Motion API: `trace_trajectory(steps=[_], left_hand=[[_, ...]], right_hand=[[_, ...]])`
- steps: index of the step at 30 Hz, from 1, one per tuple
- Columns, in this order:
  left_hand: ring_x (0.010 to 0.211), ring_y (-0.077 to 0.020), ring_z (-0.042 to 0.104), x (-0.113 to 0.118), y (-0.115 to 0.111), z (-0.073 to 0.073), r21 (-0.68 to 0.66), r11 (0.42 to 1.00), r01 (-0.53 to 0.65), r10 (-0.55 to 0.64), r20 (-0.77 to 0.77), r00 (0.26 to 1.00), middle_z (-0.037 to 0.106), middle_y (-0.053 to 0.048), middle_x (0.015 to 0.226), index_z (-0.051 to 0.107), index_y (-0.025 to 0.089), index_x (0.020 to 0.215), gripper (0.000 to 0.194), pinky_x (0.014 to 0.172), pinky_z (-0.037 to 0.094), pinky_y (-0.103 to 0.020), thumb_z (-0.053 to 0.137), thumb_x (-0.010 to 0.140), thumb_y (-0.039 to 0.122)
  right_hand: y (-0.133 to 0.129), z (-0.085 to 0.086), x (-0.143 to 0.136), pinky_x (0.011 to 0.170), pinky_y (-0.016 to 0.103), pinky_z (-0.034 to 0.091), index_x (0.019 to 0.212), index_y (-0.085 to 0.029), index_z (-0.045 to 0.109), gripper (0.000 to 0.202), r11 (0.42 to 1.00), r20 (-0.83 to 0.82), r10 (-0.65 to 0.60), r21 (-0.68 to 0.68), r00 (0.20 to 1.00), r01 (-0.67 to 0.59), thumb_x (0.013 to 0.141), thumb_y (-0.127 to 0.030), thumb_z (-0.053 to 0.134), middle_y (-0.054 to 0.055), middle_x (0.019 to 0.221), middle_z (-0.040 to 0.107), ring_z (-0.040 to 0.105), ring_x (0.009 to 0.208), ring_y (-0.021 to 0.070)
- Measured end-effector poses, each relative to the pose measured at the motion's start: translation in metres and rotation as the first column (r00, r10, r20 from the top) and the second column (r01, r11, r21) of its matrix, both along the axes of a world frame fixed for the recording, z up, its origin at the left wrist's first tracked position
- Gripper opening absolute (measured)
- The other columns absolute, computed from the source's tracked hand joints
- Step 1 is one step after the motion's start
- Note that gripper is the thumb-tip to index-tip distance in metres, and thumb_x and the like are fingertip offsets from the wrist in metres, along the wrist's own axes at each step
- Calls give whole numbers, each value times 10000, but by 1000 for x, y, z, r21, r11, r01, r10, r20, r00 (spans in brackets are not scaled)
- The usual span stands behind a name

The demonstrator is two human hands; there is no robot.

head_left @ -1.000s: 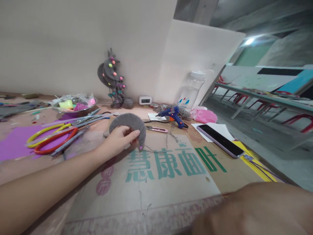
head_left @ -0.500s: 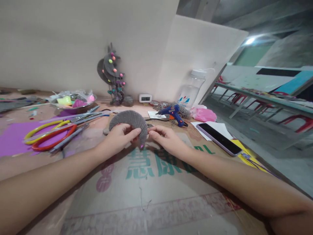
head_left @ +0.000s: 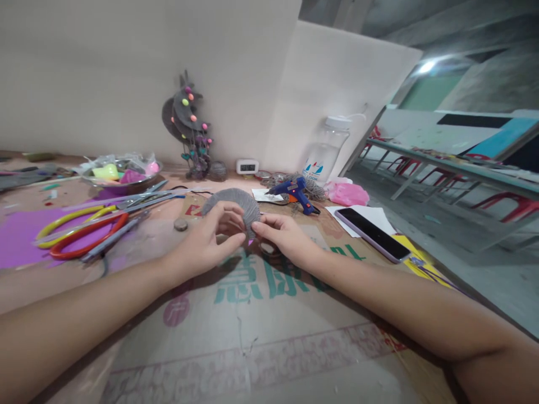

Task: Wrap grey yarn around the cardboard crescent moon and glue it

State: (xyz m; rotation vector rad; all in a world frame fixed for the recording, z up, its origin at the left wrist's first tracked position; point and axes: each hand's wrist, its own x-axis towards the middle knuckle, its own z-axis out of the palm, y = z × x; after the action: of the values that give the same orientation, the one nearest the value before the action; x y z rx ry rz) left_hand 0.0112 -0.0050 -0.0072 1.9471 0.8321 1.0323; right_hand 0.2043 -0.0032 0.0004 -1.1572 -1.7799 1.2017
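A grey crescent (head_left: pixel 229 197) wrapped in yarn stands above the cardboard, with a small pink bit at its lower tip. My right hand (head_left: pixel 284 233) pinches the crescent near that tip between thumb and fingers. In front of its left part is my left hand (head_left: pixel 219 233), fingers curved and thumb held apart from them, gripping nothing. Whether its fingertips brush the crescent I cannot tell. Just behind my hands lies a blue glue gun (head_left: pixel 297 193). A small round grey lump (head_left: pixel 181 224) rests left of the crescent.
Large scissors (head_left: pixel 84 230) with yellow and red handles lie left on purple sheet. Behind them sits a bowl (head_left: pixel 126 182) of bright pieces. A decorated crescent ornament (head_left: pixel 189 120), white timer (head_left: pixel 247 166) and water bottle (head_left: pixel 326 148) line the back; a phone (head_left: pixel 373 233) lies right.
My left hand has loosened its hold on the crescent, its thumb now apart. My right hand has taken hold near the tip. The crescent has shifted slightly right.
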Motion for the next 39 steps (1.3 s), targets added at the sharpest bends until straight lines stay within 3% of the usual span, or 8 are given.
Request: trace_trajectory(steps=[4,10,16,22,30,39], left_hand=[[967,-162,589,-2,-3,1,35,994,101,-94,-162,982,554,-66,1140,394,241,1296,477,883,470,-332,491,829,219],[948,-179,546,-5,-3,6,250,968,17,65,-316,947,528,-40,965,460,211,1312,482,906,421,-346,491,832,247],[927,-170,530,-5,-4,6,256,967,-10,98,-332,938,500,-28,932,422,231,1353,511,889,402,-319,467,845,260],[946,-180,525,-6,-3,7,246,968,-54,135,-326,936,518,-26,934,448,242,1336,507,899,395,-304,468,829,263],[941,-184,558,-5,-2,4,193,979,-68,120,-270,955,527,-37,945,477,227,1318,523,893,427,-304,519,806,320],[943,-184,584,-4,-3,5,188,977,-104,147,-233,961,590,-57,971,525,200,1270,485,893,452,-324,542,799,315]], right_hand=[[-1,1,-2,498,213,292,675,-167,512,330,999,-39,35,16,999,-34,776,-475,572,-52,578,437,355,504,63],[0,-1,-2,475,209,271,684,-172,496,340,997,8,70,23,998,-70,799,-488,546,-62,566,406,326,482,58],[-3,5,3,537,221,335,676,-156,558,413,977,178,83,181,981,-116,871,-496,431,-28,583,464,414,550,83],[-5,2,2,696,263,457,756,-163,610,201,982,157,91,153,983,-115,812,-351,565,17,756,641,574,721,130],[-6,4,2,656,246,437,714,-161,601,204,985,161,56,155,985,-82,818,-329,547,-1,685,612,549,650,109],[-4,3,3,686,247,429,729,-155,601,188,977,138,109,169,984,-132,832,-292,526,3,706,603,548,683,113]])
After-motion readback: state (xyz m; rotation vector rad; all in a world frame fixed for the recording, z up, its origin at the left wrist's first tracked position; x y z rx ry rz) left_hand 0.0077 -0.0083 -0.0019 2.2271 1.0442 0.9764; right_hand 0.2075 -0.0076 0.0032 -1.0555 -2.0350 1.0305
